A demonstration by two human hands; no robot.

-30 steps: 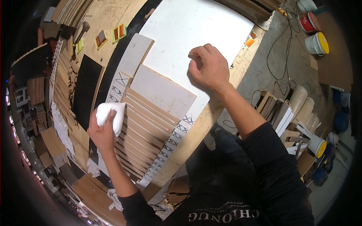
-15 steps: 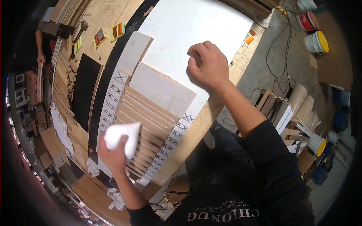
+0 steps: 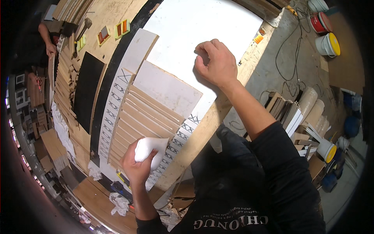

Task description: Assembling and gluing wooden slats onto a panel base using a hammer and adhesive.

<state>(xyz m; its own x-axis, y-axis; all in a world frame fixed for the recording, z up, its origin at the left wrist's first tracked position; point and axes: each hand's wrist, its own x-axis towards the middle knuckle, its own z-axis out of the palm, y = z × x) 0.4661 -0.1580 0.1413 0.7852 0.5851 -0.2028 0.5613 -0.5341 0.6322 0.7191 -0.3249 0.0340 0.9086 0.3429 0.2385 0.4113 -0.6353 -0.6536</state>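
In my left hand [image 3: 136,165], whose fingers are wrapped round it, is a white squeeze bottle [image 3: 157,146] tapering to a point on the right. It is tilted over the lower end of a row of tan wooden strips [image 3: 134,124]. Thin white lines run along several of the strips. Pale side pieces with pen-drawn crosses [image 3: 110,113] flank the row, and a light grey panel [image 3: 167,87] lies across its far end. My right hand [image 3: 218,64] is over the white board [image 3: 183,35], fingers loosely curled, thumb apart, holding nothing.
Left of the work lie a black panel [image 3: 88,93], many small wood strips and a hammer [image 3: 83,31]. Another person's hand [image 3: 50,49] is at the far left. Buckets [image 3: 328,44], cables and rolls [image 3: 307,99] stand on the floor to the right.
My left hand has moved right and slightly down with the bottle, uncovering more strips. My right hand stays nearly still. The other person's hands have shifted.
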